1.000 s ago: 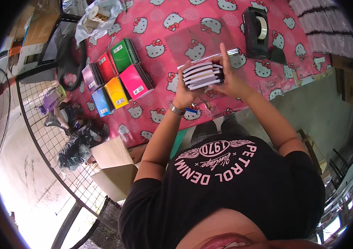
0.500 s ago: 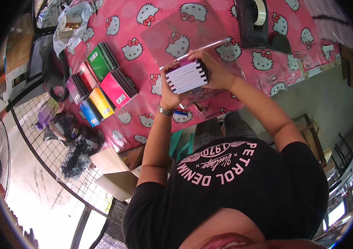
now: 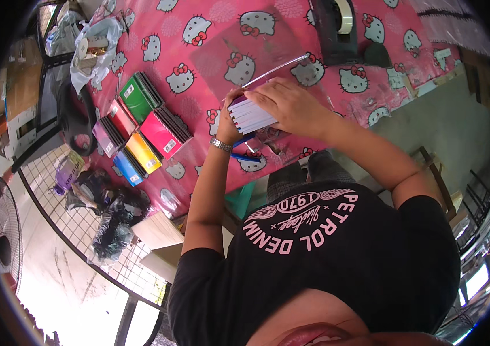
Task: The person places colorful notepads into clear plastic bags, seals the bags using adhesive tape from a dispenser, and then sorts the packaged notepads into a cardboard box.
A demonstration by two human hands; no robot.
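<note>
Between my hands is a stack of small notebooks [image 3: 250, 120], its white page edges facing me. My left hand [image 3: 229, 126], with a metal watch at the wrist, is wrapped round the stack's left side. My right hand [image 3: 299, 109] lies across the top and right side, its fingers pressed on the stack and hiding part of it. A clear plastic sheet or bag [image 3: 216, 63] lies on the table just beyond, its shiny edge showing above my fingers. Below the stack a blue pen [image 3: 246, 157] rests on the table.
To the left lie spiral notebooks in groups: green [image 3: 134, 94], magenta [image 3: 161, 134], yellow [image 3: 141, 153], blue [image 3: 126, 167] and purple [image 3: 105, 135]. A black tape dispenser [image 3: 330, 49] stands at the far right. A white plastic bag [image 3: 92, 55] sits far left on the pink patterned tablecloth [image 3: 213, 34].
My right hand has slid from the far right corner over the top of the stack, covering more of it. The stack has turned slightly, and the view has shifted a little.
</note>
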